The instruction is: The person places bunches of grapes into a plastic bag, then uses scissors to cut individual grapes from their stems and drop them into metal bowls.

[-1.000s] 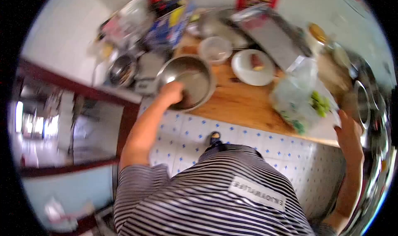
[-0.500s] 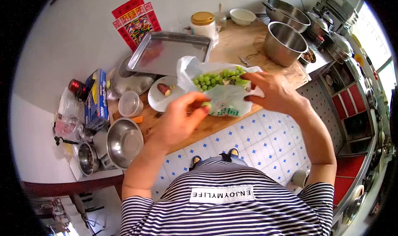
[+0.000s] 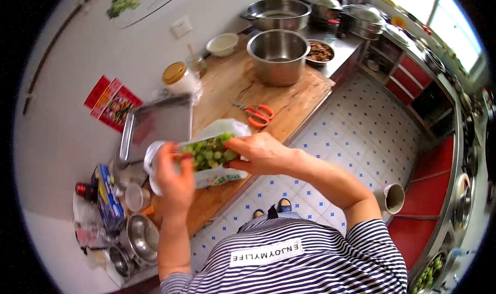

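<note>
Green grapes (image 3: 208, 153) lie in an open white plastic bag (image 3: 222, 177) on the wooden worktop (image 3: 227, 81). My right hand (image 3: 261, 153) reaches in from the right, its fingers bent over the grapes at the bag's right side; whether it grips any is hidden. Blurred by motion, my left hand (image 3: 174, 174) is at the bag's left edge, and what its fingers do cannot be made out. Orange-handled scissors (image 3: 260, 115) lie on the wood just beyond my right hand.
A metal tray (image 3: 157, 126), a gold-lidded jar (image 3: 180, 78) and a white bowl (image 3: 222, 44) stand along the wall. A deep steel pot (image 3: 278, 61) is at the back right. Steel bowls (image 3: 142, 237) and a blue box (image 3: 110, 198) are at the lower left.
The view has swung to the right. The orange handles of the scissors now show. My left hand has moved to the bag's left edge, while my right hand stays at the grapes.
</note>
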`<state>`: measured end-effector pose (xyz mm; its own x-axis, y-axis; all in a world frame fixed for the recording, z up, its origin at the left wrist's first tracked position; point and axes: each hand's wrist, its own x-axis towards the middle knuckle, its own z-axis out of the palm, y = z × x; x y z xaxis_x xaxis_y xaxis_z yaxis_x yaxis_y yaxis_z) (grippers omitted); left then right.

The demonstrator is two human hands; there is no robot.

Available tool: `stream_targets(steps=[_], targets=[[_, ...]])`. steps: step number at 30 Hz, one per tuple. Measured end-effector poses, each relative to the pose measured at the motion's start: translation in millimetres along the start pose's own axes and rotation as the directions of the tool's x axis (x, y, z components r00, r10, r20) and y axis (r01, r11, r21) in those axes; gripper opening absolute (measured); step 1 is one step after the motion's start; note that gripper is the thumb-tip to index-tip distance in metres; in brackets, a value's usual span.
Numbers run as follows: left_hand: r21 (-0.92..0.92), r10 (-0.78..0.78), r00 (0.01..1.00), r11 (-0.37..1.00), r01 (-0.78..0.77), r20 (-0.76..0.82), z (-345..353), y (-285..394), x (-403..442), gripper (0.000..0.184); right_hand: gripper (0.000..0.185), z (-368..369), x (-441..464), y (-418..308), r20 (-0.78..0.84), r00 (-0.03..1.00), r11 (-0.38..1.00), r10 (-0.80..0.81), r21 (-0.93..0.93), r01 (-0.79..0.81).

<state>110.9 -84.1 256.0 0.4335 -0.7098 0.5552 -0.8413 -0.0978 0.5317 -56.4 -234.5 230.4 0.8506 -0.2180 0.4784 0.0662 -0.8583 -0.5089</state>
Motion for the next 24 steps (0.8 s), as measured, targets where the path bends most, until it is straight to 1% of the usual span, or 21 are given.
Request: stream_targets(steps=[1,2,3,4,5,6,7,8,9,10,11,13,15,16,17,19,20,21,23,24], targets=[[0.390,0.222,0.970,0.905,-0.167,-0.099,-14,-11,8,0.041,0.036,3,0,3,-0.045,0.999,1.000,0.000,-0.014,-0.001],[0.551,0.164,0.977,0.832,-0.063,-0.136,-24,-15,12,0.049,0.035,3,1,4,-0.022,0.999,0.999,0.026,0.037,-0.025],[0.649,0.169,0.976,0.760,-0.040,-0.139,-29,-44,16,0.058,0.035,3,0,4,-0.015,0.997,0.994,0.075,0.076,-0.073],[0.612,0.023,0.992,0.788,0.057,-0.123,-37,-68,17,0.066,0.033,9,3,1,-0.027,0.997,0.993,0.077,0.086,-0.075],[0.611,0.018,0.995,0.790,0.043,-0.094,-38,-100,21,0.064,0.031,12,2,3,-0.041,0.994,0.992,0.105,0.076,-0.102],[0.513,-0.154,0.988,0.850,0.119,0.026,-38,-119,29,0.056,0.032,11,-1,4,-0.071,0.992,0.994,0.100,0.049,-0.097],[0.434,-0.319,0.937,0.871,0.229,0.145,-39,-136,37,0.048,0.032,12,-3,5,-0.090,0.993,0.996,0.081,0.032,-0.079],[0.055,-0.427,0.808,0.894,0.444,0.406,-41,-118,43,0.037,0.033,12,-6,8,-0.082,0.992,0.996,0.094,0.006,-0.094],[-0.208,-0.424,0.727,0.770,0.603,0.540,-43,-160,42,0.031,0.035,9,-11,14,-0.067,0.994,0.996,0.087,-0.009,-0.088],[-0.396,-0.612,0.737,0.625,0.673,0.288,-26,-123,34,0.034,0.035,3,-18,19,-0.084,0.989,0.992,0.121,-0.033,-0.124],[-0.544,-0.551,0.739,0.511,0.666,0.387,-42,-74,37,0.014,0.035,0,-15,16,-0.093,0.986,0.990,0.139,-0.024,-0.141],[-0.724,-0.559,0.762,0.371,0.581,0.326,-41,-60,41,0.022,0.036,-11,-20,14,-0.124,0.981,0.987,0.153,-0.023,-0.156],[-0.709,-0.419,0.826,0.443,0.548,0.377,-41,-36,51,0.029,0.034,-21,-26,8,-0.042,0.984,0.982,0.172,-0.077,-0.175],[-0.704,-0.293,0.858,0.489,0.514,0.422,-41,-12,55,0.033,0.034,-30,-32,2,-0.048,0.987,0.981,0.155,-0.108,-0.159],[-0.744,-0.209,0.880,0.473,0.473,0.427,-39,2,58,0.031,0.034,-39,-41,0,-0.064,0.985,0.979,0.160,-0.118,-0.167],[-0.728,-0.218,0.880,0.497,0.472,0.422,-26,55,66,0.029,0.036,-56,-52,5,-0.121,0.984,0.980,0.130,-0.137,-0.147],[-0.773,-0.230,0.865,0.388,0.502,0.446,-21,64,70,0.027,0.036,-70,-64,5,-0.127,0.982,0.976,0.140,-0.149,-0.158],[-0.774,-0.209,0.868,0.394,0.496,0.450,-18,86,70,0.027,0.036,-87,-80,-2,-0.146,0.979,0.973,0.143,-0.159,-0.166],[-0.805,-0.214,0.862,0.308,0.507,0.461,-6,131,69,0.026,0.035,-121,-117,-10,-0.179,0.953,0.942,0.246,-0.185,-0.278],[-0.806,-0.096,0.840,0.244,0.539,0.533,0,135,70,0.026,0.035,-135,-141,-13,-0.262,0.946,0.967,0.192,-0.115,-0.228]])
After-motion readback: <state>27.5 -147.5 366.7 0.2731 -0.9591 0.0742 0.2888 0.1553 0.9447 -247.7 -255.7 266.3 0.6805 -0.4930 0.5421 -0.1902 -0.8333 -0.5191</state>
